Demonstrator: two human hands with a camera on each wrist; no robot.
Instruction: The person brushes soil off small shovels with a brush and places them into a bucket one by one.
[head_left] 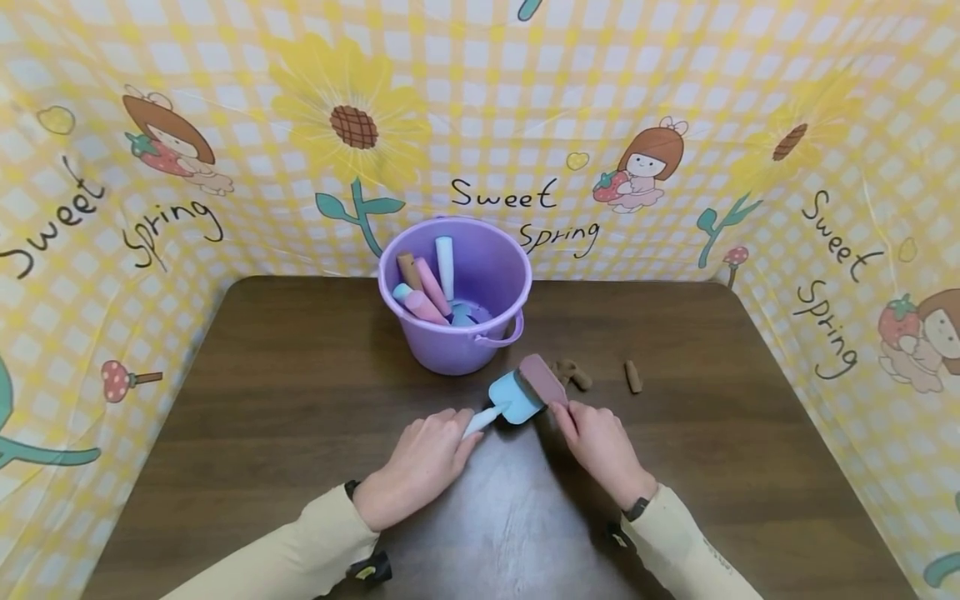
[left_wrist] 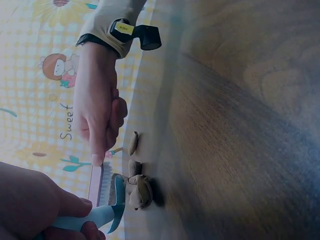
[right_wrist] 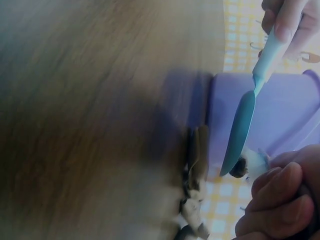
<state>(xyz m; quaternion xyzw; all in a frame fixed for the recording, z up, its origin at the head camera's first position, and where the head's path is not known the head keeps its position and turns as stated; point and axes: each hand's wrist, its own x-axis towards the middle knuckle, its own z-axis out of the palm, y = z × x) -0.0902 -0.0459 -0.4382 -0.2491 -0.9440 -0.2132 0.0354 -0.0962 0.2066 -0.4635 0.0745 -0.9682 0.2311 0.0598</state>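
Observation:
My left hand (head_left: pixel 422 460) grips the pale handle of a small light-blue toy shovel (head_left: pixel 516 398), whose blade is close over the table. A pink brush (head_left: pixel 543 379) is held by its end in my right hand (head_left: pixel 602 447), its head overlapping the blade's right side. In the right wrist view the brush's pale bristles (right_wrist: pixel 257 164) face the shovel, with a dark brown lump (right_wrist: pixel 239 168) between the two. Just beyond the brush lies a small heap of brown stick-like pieces (head_left: pixel 579 379). One more brown piece (head_left: pixel 633 377) sits apart, farther right.
Behind the shovel stands a purple bucket (head_left: pixel 450 346) with its handle lowered at the front right. Several pink, blue and brown handles (head_left: pixel 432 287) stick up inside it. A yellow checked cloth (head_left: pixel 480 150) encloses the back and sides of the dark wooden table (head_left: pixel 300 375).

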